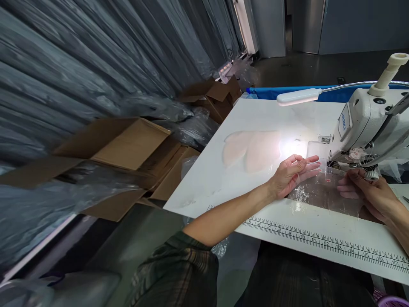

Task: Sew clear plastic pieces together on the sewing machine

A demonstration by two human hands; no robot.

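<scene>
Your left hand point(292, 172) lies flat, fingers spread, on the near-left part of a clear, glossy plastic sheet point(322, 194) spread on the white counter point(255, 123), just in front of the white sewing machine point(364, 123). Your right hand point(370, 192) rests on the sheet's right part beside the needle area; whether its grip closes on the film cannot be told. The sheet looks thin, light, limp and slippery, so judge it best steered by flat palm pressure near the presser foot rather than by pinching. A printed black ruler scale point(326, 245) runs along the counter's near edge. Pale pink fabric pieces point(249, 149) lie well apart to the left.
</scene>
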